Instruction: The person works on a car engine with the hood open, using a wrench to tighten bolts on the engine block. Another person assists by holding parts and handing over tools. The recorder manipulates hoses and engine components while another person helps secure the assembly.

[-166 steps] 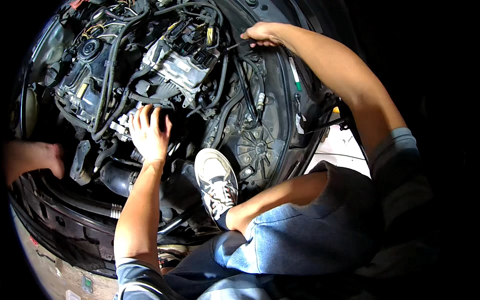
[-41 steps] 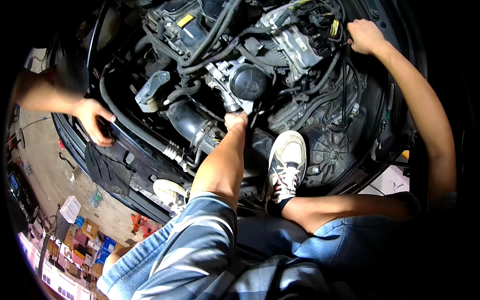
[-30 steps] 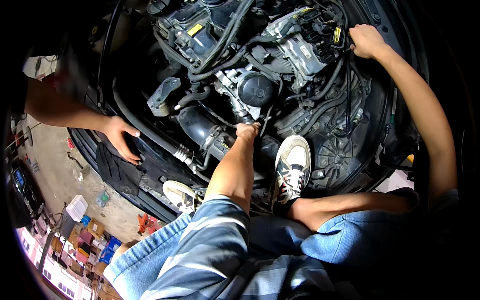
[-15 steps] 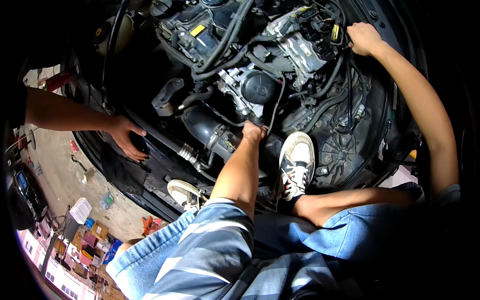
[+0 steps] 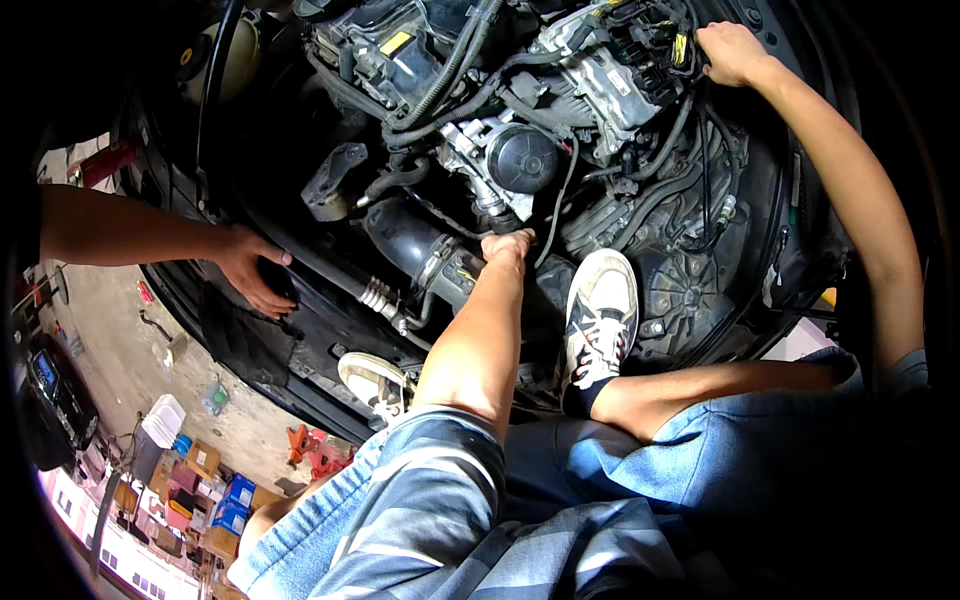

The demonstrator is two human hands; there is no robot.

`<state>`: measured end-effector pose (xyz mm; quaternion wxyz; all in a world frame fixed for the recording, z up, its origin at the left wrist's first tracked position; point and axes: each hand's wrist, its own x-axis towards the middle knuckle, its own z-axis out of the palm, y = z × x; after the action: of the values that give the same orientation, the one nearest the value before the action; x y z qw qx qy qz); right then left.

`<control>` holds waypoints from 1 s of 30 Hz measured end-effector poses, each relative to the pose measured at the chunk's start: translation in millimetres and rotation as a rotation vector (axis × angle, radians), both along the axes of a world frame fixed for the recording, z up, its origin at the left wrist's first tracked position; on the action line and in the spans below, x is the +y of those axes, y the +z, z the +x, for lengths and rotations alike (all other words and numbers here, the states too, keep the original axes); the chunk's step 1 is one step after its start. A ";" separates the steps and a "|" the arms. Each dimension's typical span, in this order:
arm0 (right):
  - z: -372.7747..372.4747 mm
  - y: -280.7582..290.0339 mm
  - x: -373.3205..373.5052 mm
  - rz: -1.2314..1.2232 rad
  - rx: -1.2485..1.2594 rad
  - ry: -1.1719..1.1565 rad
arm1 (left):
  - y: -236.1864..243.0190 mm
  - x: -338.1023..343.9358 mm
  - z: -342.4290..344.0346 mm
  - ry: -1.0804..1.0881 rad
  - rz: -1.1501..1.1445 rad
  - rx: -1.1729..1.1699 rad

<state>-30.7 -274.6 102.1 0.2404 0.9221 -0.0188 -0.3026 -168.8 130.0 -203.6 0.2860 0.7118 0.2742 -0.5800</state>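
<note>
Both look curled: left hand (image 5: 508,243) just below the silver housing (image 5: 468,148) and round black cap (image 5: 522,158) mid engine bay (image 5: 690,285), right hand (image 5: 735,53) by the rim. Can't tell what either's pinching tbh.

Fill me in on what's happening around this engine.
The person's bare left hand is just below a round black cap on a silver metal housing; what it grips is hidden. The right hand is curled beside a small yellow label; whether it holds anything can't be seen. A white-and-black shoe is between the left hand and a round, dark, ribbed cover. Another person's hand is at the car's black front edge.
</note>
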 end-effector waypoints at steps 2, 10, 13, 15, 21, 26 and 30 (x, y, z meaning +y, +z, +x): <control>4.1 4.3 3.5 0.020 -0.006 0.002 | 10.8 -4.7 10.9 -0.136 0.035 -0.020; 1.4 17.2 14.7 -0.021 0.035 -0.042 | 29.3 -8.4 6.2 0.333 -0.105 -0.149; 9.3 1.8 15.6 0.039 -0.021 0.012 | -11.3 26.2 5.7 0.259 -0.652 -0.237; -8.9 12.1 -7.4 -0.025 0.025 -0.057 | 66.9 -31.8 26.2 0.379 0.038 -0.006; -1.8 10.7 -5.5 -0.009 -0.006 -0.032 | 53.9 -11.6 27.9 0.450 -0.114 -0.262; 7.2 6.9 10.0 0.007 0.027 -0.064 | 30.3 -12.4 32.0 0.346 0.246 -0.148; 0.3 4.7 -0.8 -0.062 0.043 -0.014 | 42.7 -27.2 38.8 0.222 0.324 -0.158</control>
<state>-30.4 -275.3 106.9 0.2670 0.9074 -0.0294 -0.3233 -130.0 102.8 -160.8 0.2505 0.7571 0.4175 -0.4355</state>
